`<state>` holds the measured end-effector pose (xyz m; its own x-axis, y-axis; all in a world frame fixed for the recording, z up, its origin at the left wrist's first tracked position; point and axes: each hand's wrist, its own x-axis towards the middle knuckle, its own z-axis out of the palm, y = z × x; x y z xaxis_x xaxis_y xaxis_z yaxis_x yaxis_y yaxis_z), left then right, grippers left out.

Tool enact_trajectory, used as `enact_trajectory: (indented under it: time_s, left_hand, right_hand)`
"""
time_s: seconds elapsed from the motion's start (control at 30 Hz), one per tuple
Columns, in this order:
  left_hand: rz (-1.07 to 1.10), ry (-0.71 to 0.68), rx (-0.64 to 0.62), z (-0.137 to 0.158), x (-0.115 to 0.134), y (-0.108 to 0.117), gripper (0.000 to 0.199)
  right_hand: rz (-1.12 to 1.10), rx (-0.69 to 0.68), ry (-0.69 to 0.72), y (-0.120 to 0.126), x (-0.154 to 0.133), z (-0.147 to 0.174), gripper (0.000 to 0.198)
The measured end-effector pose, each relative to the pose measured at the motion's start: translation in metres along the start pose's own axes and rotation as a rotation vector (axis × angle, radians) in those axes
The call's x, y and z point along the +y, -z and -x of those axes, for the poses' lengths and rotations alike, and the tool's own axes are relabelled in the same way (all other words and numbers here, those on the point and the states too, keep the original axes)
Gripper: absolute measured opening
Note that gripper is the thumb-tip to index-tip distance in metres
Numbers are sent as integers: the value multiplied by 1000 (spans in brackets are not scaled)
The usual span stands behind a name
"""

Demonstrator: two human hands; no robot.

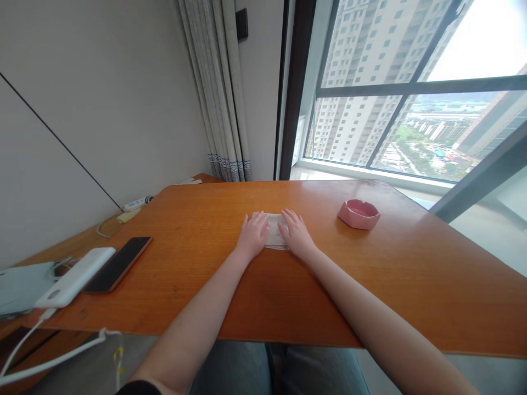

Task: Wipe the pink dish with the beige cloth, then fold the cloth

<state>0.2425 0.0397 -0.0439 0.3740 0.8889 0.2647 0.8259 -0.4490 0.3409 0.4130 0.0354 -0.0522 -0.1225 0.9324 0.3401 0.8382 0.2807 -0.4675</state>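
A small whitish folded cloth-like piece (pixel 276 232) lies flat on the wooden table (pixel 185 263), right in front of me. My left hand (pixel 253 235) rests on its left side, palm down with the fingers stretched forward. On its right side lies my right hand (pixel 297 235), also palm down and with fingers extended. Both hands cover the edges of the piece, and its middle shows between them. Whether it is cloth or paper tissue is hard to make out.
A pink ashtray (pixel 359 214) stands to the right. At the left are a dark phone (pixel 119 265) and a white power bank (pixel 76 276) with a cable (pixel 51 362) running off the table edge. A power strip (pixel 138 203) lies by the wall; a window (pixel 411 93) is beyond.
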Motion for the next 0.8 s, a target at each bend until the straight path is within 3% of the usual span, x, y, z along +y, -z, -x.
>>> enact_trajectory:
  time_s: [0.13,0.27,0.37,0.47,0.6,0.7,0.8]
  left_hand:
    - [-7,144,-184,-1,-12,-7,56]
    - [116,86,-306,3,0,-14,55]
    - [214,8,-329,5,10,-12,52]
    - [233,0,-255,7,12,-6,49]
    - [71,-5,-295,11,8,-3,58]
    - [6,-25,-355,13,8,-2,61]
    - [-7,-16,-362,13,11,-2,60]
  right_hand:
    - [148,-155,47,-12,-21,13,58]
    - [278,-212,-47,-9,-36,21,54]
    - [364,-238,-172,1,-41,28,54]
    - [456,-202,-231,11,-38,37,53]
    - [565,-228,-193,28,-9,51,52]
    - [595,-240,-156,52,34,65,50]
    - [580,-241,-238,81,88,84,51]
